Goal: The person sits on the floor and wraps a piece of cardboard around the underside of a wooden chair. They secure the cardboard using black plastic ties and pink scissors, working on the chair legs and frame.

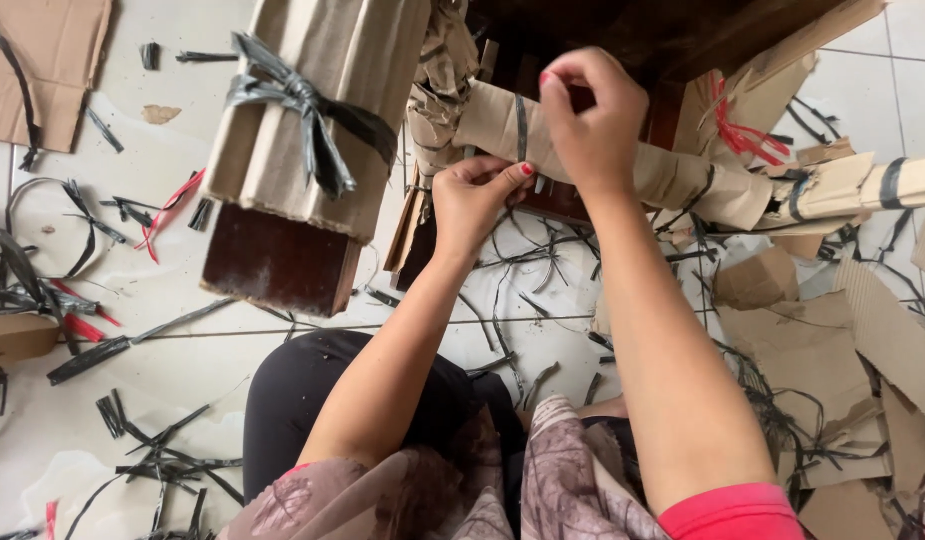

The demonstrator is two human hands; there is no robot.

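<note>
Cardboard-wrapped leg [622, 160] at upper centre of the frame is partly bared: my left hand [474, 196] pinches its dark strap [521, 128], my right hand [589, 120] closes on the wrap above. Upper left, another wrapped leg [317, 110] remains tied; cut straps [142, 440] litter the floor [182, 290].

The floor [182, 290] is pale glossy tile with thin dark grout lines, lit evenly by soft daylight. Cut black plastic straps [152, 455] and a few red ones [167, 210] lie scattered all across it. Torn brown cardboard scraps [812, 350] pile up along the right edge, and a flat cardboard sheet [52, 50] lies in the top left corner. A dark wooden furniture piece [662, 30] stands at the top edge.
</note>
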